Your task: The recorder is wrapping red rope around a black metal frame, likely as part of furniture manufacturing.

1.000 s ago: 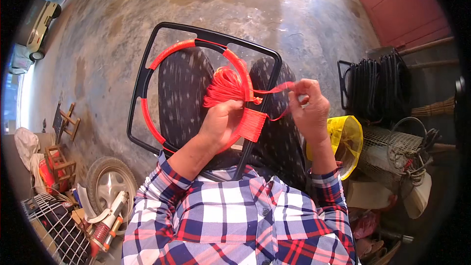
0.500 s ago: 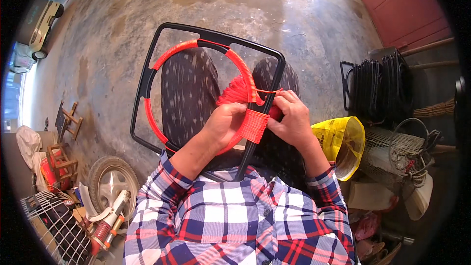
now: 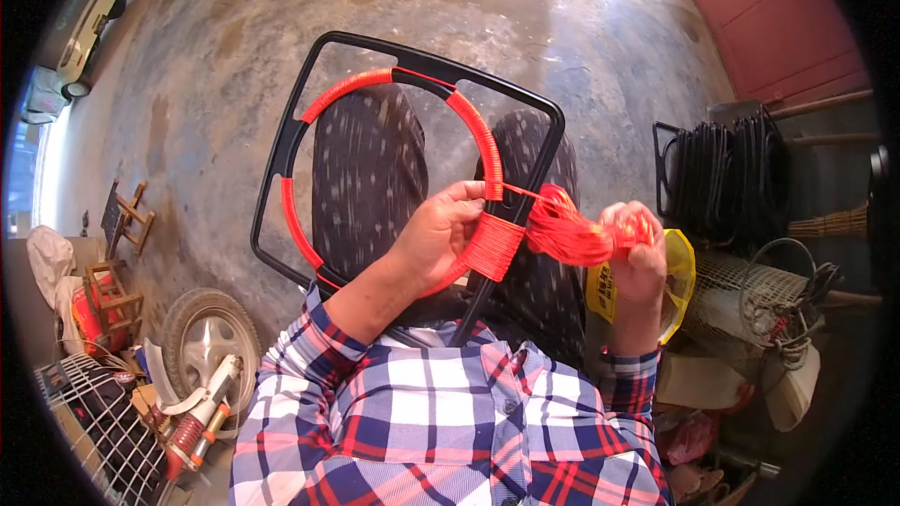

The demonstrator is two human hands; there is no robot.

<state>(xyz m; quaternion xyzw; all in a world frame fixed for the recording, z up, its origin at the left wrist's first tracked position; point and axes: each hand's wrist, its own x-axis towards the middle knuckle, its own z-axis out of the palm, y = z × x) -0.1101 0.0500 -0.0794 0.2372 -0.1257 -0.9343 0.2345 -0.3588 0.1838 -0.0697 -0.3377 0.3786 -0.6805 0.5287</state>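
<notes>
A black frame (image 3: 556, 136), four-sided with a round ring inside, rests over my lap. Red-orange cord (image 3: 480, 136) is wound tightly around most of the ring, and a broad band of cord (image 3: 494, 248) wraps the ring and the frame's right bar together. My left hand (image 3: 438, 232) pinches the ring just above that band, thumb and fingers closed on the wrapped part. To the right of the frame, my right hand (image 3: 639, 248) grips a loose bundle of the same cord (image 3: 572, 230). A strand runs from the bundle to the ring by my left fingertips.
Stacked black frames (image 3: 727, 164) stand at the right, beside a yellow bag (image 3: 682, 286) and a wire mesh roll (image 3: 736, 295). On the left are a wheel (image 3: 211, 342), small wooden stools (image 3: 117, 295) and a wire rack (image 3: 103, 422). A red door (image 3: 759, 14) is at far right.
My right hand has moved right, away from the frame, drawing the cord bundle out from inside the ring to the frame's right side. My left hand stays on the ring; the frame has shifted slightly.
</notes>
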